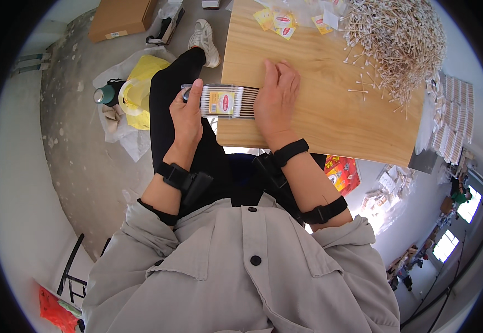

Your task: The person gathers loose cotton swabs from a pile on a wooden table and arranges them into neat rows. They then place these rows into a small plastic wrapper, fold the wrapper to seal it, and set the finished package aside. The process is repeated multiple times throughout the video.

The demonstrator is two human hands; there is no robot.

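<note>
Head view: a clear packet of cotton swabs is held across the left edge of the wooden bench, its left end projecting past that edge. At that end it is gripped by the left hand, with the thumb laid along the top; the right end is covered by the right hand, whose fingers are partly curled (whether they are pinching the packet or merely resting against it cannot be told).

The packet should be light, with a thin, rather slippery wrapper; some stiffness is probably lent by the sticks lined up inside, though they could be bent or shifted by a hard squeeze. It is judged best held by both ends, with light pressure, and kept level.

The packet's right end and the left hand's other fingers are hidden. A dark, rounded patch by the left thumb cannot be identified. Contact between packet and bench is not clear, and the heap of loose swabs is blurred toward the rim.
</note>
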